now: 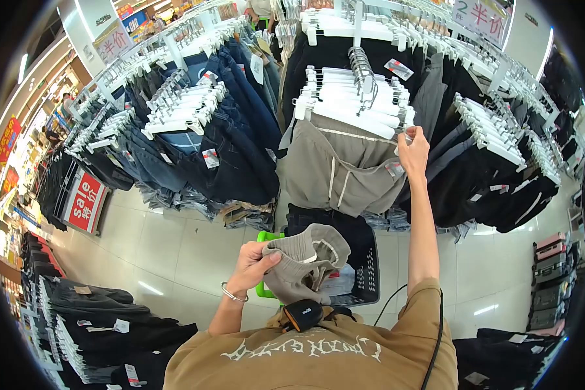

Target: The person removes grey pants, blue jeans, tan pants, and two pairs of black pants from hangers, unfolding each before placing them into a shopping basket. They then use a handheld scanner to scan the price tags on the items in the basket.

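My left hand (pixel 252 265) grips the gathered waistband of a pair of grey-beige trousers (pixel 299 268), held up in front of my chest. The rest of that pair hangs in folds over a shopping basket. My right arm reaches forward to the rack, where my right hand (pixel 413 155) pinches the right end clip of a white trouser hanger (pixel 354 122). From this hanger hang grey-beige trousers (pixel 315 166) with a pale drawstring and a tag. My fingers partly hide the clip.
The black basket (pixel 369 270) with a bright green part (pixel 264 289) stands below my hands. Racks of jeans (pixel 240 140) rise at left, black trousers (pixel 494 195) at right. A red sale sign (pixel 84 200) stands on the left; suitcases (pixel 549 279) stand at right.
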A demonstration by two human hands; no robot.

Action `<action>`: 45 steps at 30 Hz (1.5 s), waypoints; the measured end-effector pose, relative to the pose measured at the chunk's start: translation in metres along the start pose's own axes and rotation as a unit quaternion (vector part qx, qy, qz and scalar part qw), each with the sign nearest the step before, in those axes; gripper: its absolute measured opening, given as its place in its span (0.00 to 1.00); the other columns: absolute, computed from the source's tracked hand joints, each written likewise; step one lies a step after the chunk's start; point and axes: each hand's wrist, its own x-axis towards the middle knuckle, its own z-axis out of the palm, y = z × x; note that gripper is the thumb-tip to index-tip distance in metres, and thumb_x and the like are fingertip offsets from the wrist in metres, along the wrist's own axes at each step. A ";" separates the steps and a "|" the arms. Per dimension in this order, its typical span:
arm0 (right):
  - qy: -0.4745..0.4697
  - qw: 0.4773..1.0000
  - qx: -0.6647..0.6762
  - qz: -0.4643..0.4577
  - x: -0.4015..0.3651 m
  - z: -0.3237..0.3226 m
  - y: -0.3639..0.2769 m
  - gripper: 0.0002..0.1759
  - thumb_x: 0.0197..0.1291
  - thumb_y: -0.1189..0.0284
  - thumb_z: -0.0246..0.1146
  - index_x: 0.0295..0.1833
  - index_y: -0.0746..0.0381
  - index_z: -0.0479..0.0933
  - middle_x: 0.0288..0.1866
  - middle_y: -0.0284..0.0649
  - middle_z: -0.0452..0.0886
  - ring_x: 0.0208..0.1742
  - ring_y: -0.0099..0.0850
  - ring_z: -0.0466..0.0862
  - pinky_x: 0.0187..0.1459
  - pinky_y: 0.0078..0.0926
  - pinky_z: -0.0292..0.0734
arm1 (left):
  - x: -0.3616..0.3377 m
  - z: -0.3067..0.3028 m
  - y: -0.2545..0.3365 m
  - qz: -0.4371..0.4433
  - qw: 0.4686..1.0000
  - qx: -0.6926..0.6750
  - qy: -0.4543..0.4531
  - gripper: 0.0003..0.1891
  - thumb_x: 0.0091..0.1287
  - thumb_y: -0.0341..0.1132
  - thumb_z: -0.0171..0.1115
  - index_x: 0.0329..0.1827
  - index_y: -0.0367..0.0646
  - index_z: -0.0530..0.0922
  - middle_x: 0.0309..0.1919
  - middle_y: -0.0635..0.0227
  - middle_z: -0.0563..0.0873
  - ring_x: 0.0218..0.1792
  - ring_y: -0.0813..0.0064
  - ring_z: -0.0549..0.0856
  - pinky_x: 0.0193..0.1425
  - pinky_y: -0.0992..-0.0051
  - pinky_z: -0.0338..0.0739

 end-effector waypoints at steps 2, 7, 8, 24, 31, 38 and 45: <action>0.046 0.999 -0.014 -0.022 -0.007 -0.004 0.002 0.21 0.53 0.64 0.60 0.49 0.67 0.72 0.45 0.52 0.80 0.48 0.49 0.80 0.50 0.41 0.73 | 0.002 0.000 0.000 0.012 1.000 0.000 -0.011 0.10 0.66 0.32 0.61 0.42 0.32 0.81 0.23 0.81 0.78 0.24 0.90 0.70 0.27 0.84 0.64; -0.014 0.995 0.096 -0.022 -0.055 -0.033 0.009 0.24 0.48 0.69 0.64 0.52 0.67 0.71 0.48 0.51 0.79 0.47 0.47 0.80 0.51 0.38 0.74 | 0.016 0.000 0.009 0.025 0.998 0.003 -0.058 0.10 0.66 0.32 0.61 0.40 0.32 0.81 0.24 0.76 0.81 0.25 0.88 0.73 0.28 0.83 0.66; -0.116 0.987 0.114 0.009 -0.075 -0.038 0.019 0.26 0.47 0.69 0.66 0.52 0.66 0.71 0.48 0.50 0.79 0.48 0.44 0.80 0.51 0.36 0.74 | 0.019 -0.002 0.010 0.022 0.996 0.008 -0.083 0.10 0.65 0.32 0.61 0.40 0.31 0.81 0.24 0.75 0.81 0.26 0.88 0.74 0.29 0.83 0.68; -0.442 0.847 0.185 0.229 -0.262 0.016 0.113 0.13 0.48 0.70 0.69 0.40 0.65 0.83 0.27 0.37 0.84 0.29 0.22 0.79 0.36 0.26 0.74 | 0.049 -0.008 0.005 0.040 0.980 0.150 -0.127 0.12 0.60 0.29 0.65 0.46 0.34 0.81 0.36 0.63 0.85 0.33 0.78 0.81 0.40 0.81 0.73; -0.356 0.872 0.167 0.292 -0.229 -0.036 0.130 0.14 0.51 0.84 0.55 0.44 0.68 0.80 0.31 0.43 0.82 0.31 0.31 0.84 0.25 0.29 0.83 | 0.061 -0.043 -0.008 0.085 0.906 0.393 -0.132 0.17 0.60 0.23 0.61 0.53 0.40 0.80 0.44 0.61 0.87 0.28 0.73 0.83 0.35 0.78 0.76; -0.308 0.890 0.162 0.295 -0.205 -0.083 0.106 0.26 0.45 0.89 0.50 0.53 0.63 0.75 0.49 0.45 0.79 0.40 0.30 0.82 0.28 0.25 0.82 | 0.054 -0.059 -0.019 -0.069 0.867 0.413 -0.269 0.18 0.57 0.25 0.64 0.52 0.47 0.81 0.40 0.58 0.86 0.24 0.65 0.80 0.33 0.72 0.74; -0.472 0.834 0.190 0.214 -0.184 -0.108 0.084 0.24 0.42 0.87 0.51 0.49 0.64 0.76 0.48 0.44 0.79 0.44 0.29 0.81 0.31 0.25 0.80 | 0.059 -0.081 -0.042 -0.210 0.790 0.500 -0.287 0.17 0.55 0.33 0.67 0.49 0.55 0.80 0.32 0.67 0.81 0.42 0.64 0.75 0.51 0.68 0.72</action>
